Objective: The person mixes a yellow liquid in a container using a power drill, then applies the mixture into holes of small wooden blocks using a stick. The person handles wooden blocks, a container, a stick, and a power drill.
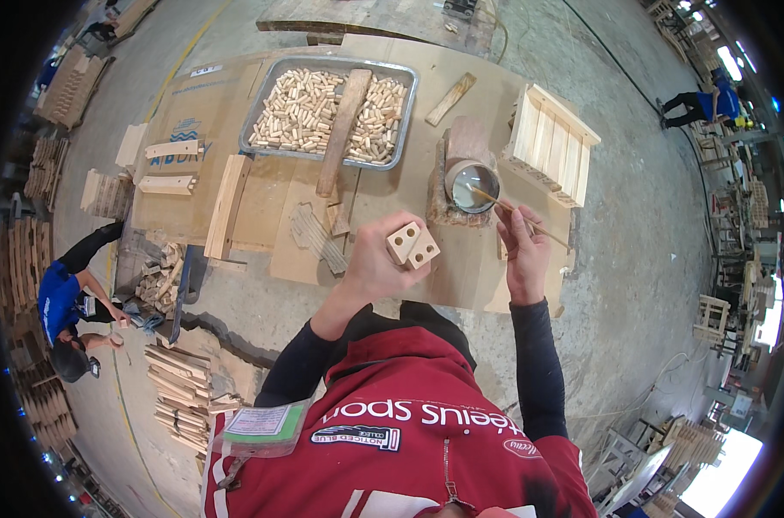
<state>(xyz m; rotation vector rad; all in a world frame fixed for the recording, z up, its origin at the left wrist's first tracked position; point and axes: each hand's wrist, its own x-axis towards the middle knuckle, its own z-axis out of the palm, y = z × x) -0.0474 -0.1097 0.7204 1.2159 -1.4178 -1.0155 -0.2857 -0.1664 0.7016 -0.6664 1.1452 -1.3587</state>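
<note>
My left hand (370,263) is closed around two wooden pieces (412,246), their end faces turned up with round drilled holes in them. Pinched in my right hand (526,255) is a thin wooden stick (488,198). Its tip dips into a round cup (457,175) of whitish liquid that looks like glue. The cup rests on a stained wood block (468,134). Beyond my left hand stands a metal tray (408,108) full of short wooden dowels (292,104), with a wooden slat (343,129) lying across it.
Cardboard (262,194) covers the worktable. A stack of joined wooden slats (551,142) stands at the right. Loose wooden bars (228,207) lie at the left. A co-worker in blue (59,298) crouches at the far left, near wood scraps (160,281); another person (711,104) is far right.
</note>
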